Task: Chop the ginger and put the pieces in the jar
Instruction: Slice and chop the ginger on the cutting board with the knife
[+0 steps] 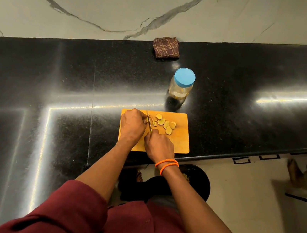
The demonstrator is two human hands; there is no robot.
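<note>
The right hand (159, 143) is gripping the knife (148, 122), its blade lying just beside the left hand's (133, 123) curled fingers, which are pinning ginger (154, 123) to the board (181, 139). Slices (165, 124) are lying right of the blade; the jar (181, 84), lidded, is standing beyond the fingers.

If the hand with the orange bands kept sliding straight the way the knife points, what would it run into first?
Probably the left hand. The right hand aims the knife up the cutting board, its blade right beside the left hand's fingers on the ginger. The jar stands farther on, slightly right; depth is hard to judge.
</note>
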